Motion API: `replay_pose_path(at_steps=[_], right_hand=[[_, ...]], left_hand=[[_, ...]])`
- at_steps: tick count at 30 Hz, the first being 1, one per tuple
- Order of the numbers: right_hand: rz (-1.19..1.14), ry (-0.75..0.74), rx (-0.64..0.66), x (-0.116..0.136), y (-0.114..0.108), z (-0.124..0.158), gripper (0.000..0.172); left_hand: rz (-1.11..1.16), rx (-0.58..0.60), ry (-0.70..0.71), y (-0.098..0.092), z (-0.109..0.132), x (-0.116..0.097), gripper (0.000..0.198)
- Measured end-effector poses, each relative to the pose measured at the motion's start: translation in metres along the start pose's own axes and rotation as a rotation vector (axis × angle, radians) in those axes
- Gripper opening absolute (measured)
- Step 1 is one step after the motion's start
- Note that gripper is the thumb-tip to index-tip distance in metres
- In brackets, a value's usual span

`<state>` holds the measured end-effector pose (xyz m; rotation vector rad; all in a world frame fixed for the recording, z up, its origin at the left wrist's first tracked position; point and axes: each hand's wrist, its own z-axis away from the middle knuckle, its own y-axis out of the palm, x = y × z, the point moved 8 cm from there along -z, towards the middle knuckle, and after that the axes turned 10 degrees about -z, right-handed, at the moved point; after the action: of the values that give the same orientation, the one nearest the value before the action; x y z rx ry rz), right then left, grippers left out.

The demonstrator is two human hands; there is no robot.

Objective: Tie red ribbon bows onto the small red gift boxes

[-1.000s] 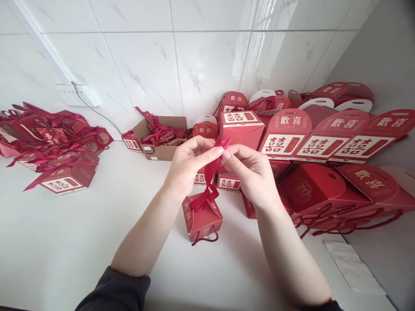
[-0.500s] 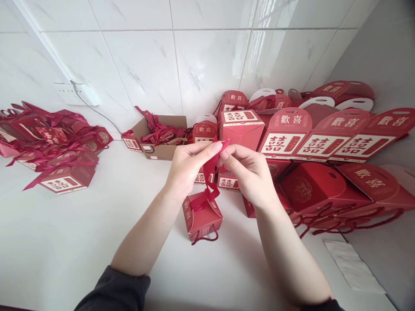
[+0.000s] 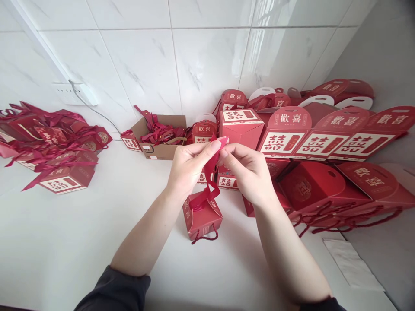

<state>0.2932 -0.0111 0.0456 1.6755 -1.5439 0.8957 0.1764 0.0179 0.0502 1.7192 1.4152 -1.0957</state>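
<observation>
Above the table, my left hand (image 3: 189, 166) is closed, pinching a red ribbon (image 3: 212, 166) between thumb and fingers. My right hand (image 3: 247, 172) also pinches that ribbon, its fingertips touching those of the left. From the hands the ribbon hangs in a loose twist to the top of a small red gift box (image 3: 205, 221), which sits on the table below. A dark red cord handle lies at the front of this box. What the fingertips do at the ribbon's upper end is partly hidden.
An open cardboard box (image 3: 164, 151) of red ribbons stands by the tiled wall. Red boxes tied with ribbon (image 3: 65, 170) are piled at left. Stacked red gift boxes (image 3: 287, 134) fill the right side. A white paper strip (image 3: 352, 263) lies at the table's (image 3: 136, 190) right edge.
Almost nothing differs. The fingertips have shifted very slightly at the ribbon's upper end; both hands keep hold of it, and the gift box stays in place.
</observation>
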Motion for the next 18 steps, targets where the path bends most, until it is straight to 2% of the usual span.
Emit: replay_pose_path(at_steps=[10,14,18], right_hand=[[0.011,0.000,0.031,0.001,0.005,0.000,0.025],[-0.053,0.008,0.067,0.001,0.008,0.001,0.019],[-0.073,0.016,0.063,-0.001,0.009,0.001,0.017]], left_hand=[[0.056,0.005,-0.041,0.002,-0.001,0.008,0.020],[0.059,-0.011,-0.047,0.002,-0.002,0.010,0.020],[0.061,0.020,-0.086,0.005,-0.002,0.013,0.025]])
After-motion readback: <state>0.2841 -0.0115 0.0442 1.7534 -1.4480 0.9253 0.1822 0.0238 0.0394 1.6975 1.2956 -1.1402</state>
